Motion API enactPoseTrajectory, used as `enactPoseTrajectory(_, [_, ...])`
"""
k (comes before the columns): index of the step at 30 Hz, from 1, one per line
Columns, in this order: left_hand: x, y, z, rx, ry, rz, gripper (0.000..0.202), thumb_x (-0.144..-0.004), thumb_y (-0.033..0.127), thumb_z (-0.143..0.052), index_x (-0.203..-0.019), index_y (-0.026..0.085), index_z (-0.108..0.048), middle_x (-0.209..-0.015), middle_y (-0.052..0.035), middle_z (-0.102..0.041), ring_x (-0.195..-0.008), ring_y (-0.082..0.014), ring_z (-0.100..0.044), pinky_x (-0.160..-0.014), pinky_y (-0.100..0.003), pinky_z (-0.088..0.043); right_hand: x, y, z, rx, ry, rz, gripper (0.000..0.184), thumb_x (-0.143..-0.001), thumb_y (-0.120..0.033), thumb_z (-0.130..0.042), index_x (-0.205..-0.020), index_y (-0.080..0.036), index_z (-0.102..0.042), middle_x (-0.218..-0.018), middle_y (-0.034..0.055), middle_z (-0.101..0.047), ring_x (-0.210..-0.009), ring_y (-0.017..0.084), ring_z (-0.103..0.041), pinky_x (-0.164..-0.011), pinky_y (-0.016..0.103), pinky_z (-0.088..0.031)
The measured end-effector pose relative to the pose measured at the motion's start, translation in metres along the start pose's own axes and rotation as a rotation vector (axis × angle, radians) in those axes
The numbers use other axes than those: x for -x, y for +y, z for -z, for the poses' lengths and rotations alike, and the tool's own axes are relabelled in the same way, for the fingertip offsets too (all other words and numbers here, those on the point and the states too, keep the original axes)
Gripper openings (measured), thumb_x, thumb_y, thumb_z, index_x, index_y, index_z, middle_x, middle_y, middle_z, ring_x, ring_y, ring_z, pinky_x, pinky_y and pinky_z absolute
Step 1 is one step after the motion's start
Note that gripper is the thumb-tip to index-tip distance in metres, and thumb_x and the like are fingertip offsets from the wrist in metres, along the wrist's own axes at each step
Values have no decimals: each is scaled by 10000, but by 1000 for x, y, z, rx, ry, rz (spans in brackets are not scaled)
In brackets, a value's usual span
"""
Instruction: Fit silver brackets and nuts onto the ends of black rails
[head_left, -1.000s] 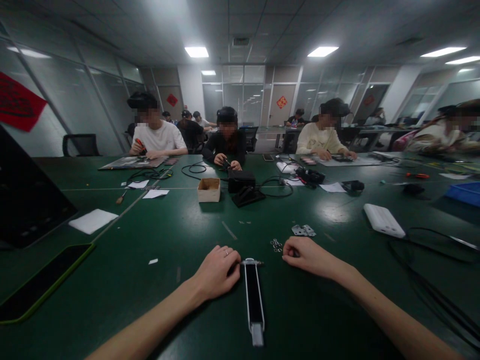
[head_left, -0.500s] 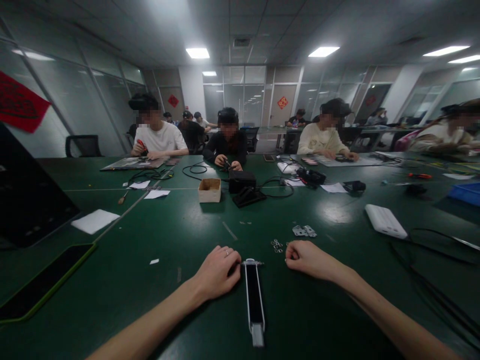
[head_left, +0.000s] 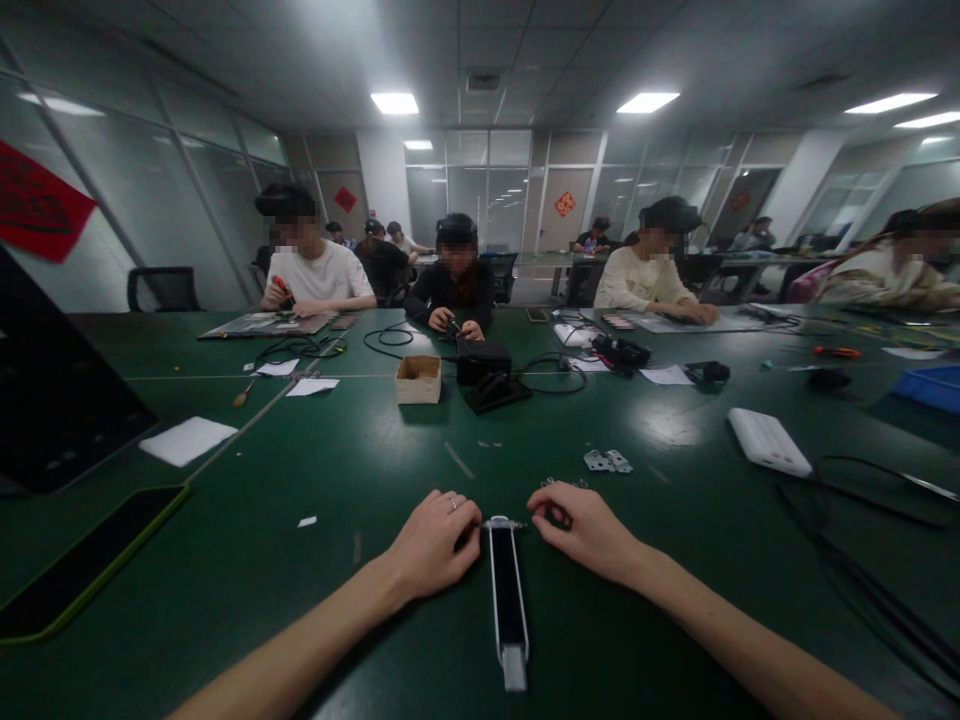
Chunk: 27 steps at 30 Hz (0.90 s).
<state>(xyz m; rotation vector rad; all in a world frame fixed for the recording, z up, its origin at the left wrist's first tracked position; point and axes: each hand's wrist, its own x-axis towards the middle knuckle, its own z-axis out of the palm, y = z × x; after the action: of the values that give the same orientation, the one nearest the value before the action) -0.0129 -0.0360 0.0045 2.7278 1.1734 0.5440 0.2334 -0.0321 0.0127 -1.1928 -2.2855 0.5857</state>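
Note:
A long, narrow silver-edged piece with a black middle (head_left: 508,590) lies on the green table, pointing away from me. A thin threaded rod (head_left: 517,525) crosses its far end. My left hand (head_left: 439,540) rests on the table with its fingers closed at the rod's left end. Just off the rod's right tip is my right hand (head_left: 585,530), thumb and forefinger brought together; whatever they pinch is too small to make out. Small metal rings (head_left: 574,484) lie behind the right hand, which partly hides them. Beyond them sit flat metal plates with holes (head_left: 608,461).
At the left are a green-edged phone-like slab (head_left: 90,565) and a folded white cloth (head_left: 187,441). A small open box (head_left: 418,380) stands ahead beside a black device (head_left: 484,362). To the right lie a white power bank (head_left: 769,441) and black cables (head_left: 840,560). Several people sit opposite.
My right hand has moved left from beside the rings to the rod's right tip, now covering part of the rings. My left hand and the long piece have stayed in place.

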Motion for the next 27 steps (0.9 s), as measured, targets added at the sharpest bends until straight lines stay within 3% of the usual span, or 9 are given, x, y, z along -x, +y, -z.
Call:
enactPoseTrajectory(4, [0, 0, 0, -2, 3, -12, 82, -850, 163, -475, -865, 174, -554, -808, -28, -611, -749, -176, -559, -689, -311, -373, 0, -5, -6, -35, 4, 56, 165, -839, -196, -517, -951, -181, -638, -860, 36, -643, -712, 140, -568, -645, 269, -478])
enactPoseTrajectory(27, [0, 1, 1, -14, 8, -7, 91, -841, 161, -466, -851, 174, -556, -791, -31, -615, -736, -178, -561, -678, -311, -371, 0, -1, -10, -100, -41, 50, 159, -867, -239, -590, -1012, -191, -635, -956, 31, -644, -828, 153, -593, -729, 278, -494])
